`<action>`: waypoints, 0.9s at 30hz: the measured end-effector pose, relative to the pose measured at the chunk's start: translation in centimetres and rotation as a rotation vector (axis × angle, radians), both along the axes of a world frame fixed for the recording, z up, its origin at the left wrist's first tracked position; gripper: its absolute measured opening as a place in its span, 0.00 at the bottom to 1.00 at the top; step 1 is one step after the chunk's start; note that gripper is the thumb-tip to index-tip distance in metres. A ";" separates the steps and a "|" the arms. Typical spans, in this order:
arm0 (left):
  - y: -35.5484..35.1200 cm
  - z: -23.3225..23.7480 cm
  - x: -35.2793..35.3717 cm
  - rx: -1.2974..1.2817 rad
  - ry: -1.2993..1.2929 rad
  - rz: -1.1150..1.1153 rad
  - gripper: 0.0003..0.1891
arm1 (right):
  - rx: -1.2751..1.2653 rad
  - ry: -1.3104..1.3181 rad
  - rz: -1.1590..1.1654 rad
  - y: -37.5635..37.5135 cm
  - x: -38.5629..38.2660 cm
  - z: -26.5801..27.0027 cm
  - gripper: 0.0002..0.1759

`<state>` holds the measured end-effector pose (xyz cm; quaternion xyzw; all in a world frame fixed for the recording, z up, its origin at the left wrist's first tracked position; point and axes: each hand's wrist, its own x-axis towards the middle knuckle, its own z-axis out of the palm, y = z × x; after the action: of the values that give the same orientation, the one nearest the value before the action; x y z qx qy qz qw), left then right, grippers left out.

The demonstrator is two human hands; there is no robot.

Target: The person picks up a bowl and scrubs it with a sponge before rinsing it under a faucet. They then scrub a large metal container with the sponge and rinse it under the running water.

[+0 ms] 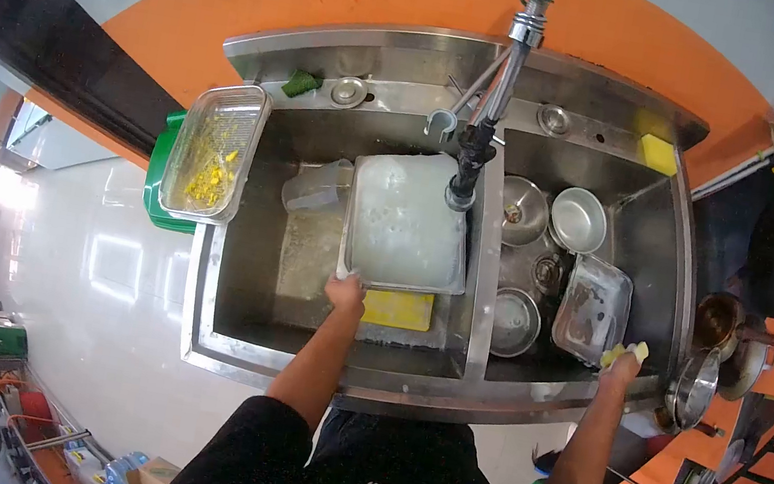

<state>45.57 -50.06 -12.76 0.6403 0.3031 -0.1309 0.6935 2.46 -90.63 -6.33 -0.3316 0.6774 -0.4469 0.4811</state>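
My left hand point(346, 292) is closed on the near-left corner of a large rectangular pan point(410, 225) in the left basin. Whitish, cloudy liquid or suds cover the pan's surface. A yellow cutting board or flat sheet point(401, 310) shows below the pan. Over the near-right part of the right basin, my right hand point(624, 365) is closed around a pale yellow sponge point(612, 354). Close to it is a rectangular metal tray point(593, 310) with whitish residue. A clear plastic jug point(317, 187) lies left of the pan.
Round metal pans point(579, 221) sit in the right basin. A sprayer faucet point(467, 169) hangs over the divider. A tray with yellow scraps point(212, 153) rests on the left rim above a green bin point(160, 176). A yellow sponge block point(658, 154) and green scouring pad point(302, 84) lie behind.
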 end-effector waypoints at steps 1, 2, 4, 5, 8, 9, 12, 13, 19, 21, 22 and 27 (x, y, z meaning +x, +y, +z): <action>0.4 0.7 -0.2 -0.091 -0.032 -0.011 0.18 | -0.032 0.040 -0.029 0.4 0.1 0.0 0.19; 0.6 1.4 -0.1 -0.088 -0.035 -0.015 0.18 | -0.028 0.037 -0.033 0.9 0.1 0.2 0.19; 0.7 2.6 0.4 -0.144 -0.052 -0.035 0.18 | 0.032 0.048 0.006 1.8 0.5 1.1 0.18; 0.8 3.0 0.6 -0.144 -0.055 -0.037 0.18 | 0.033 0.045 0.005 2.4 0.8 1.6 0.18; 1.1 3.8 0.9 -0.103 -0.030 -0.006 0.23 | 0.003 0.022 0.021 3.1 1.2 2.7 0.18; 1.2 4.2 0.8 -0.074 -0.017 -0.011 0.23 | 0.004 -0.057 0.078 3.1 0.8 2.8 0.17; 0.9 4.6 1.4 -0.069 -0.014 -0.053 0.22 | -0.060 -0.164 0.123 3.1 0.3 3.4 0.18; 0.7 4.9 1.5 -0.086 -0.016 -0.081 0.21 | -0.117 -0.183 0.121 3.5 0.3 3.9 0.18; -3.3 8.4 6.8 -0.243 0.010 0.050 0.11 | -0.065 -0.231 0.154 5.3 0.1 7.1 0.23; -3.8 6.7 9.6 -0.135 0.025 -0.043 0.08 | -0.084 -0.290 0.210 5.5 -0.3 7.3 0.22; -4.0 6.1 10.9 -0.021 0.036 -0.114 0.07 | -0.085 -0.290 0.189 5.9 -0.2 7.6 0.22; -7.5 9.4 14.9 -0.058 0.054 -0.118 0.06 | 0.020 -0.116 0.388 7.2 0.1 11.2 0.19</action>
<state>60.44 -57.52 -3.36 0.6329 0.2796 -0.1978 0.6944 2.57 -83.44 4.89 -0.4248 0.5765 -0.3576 0.5994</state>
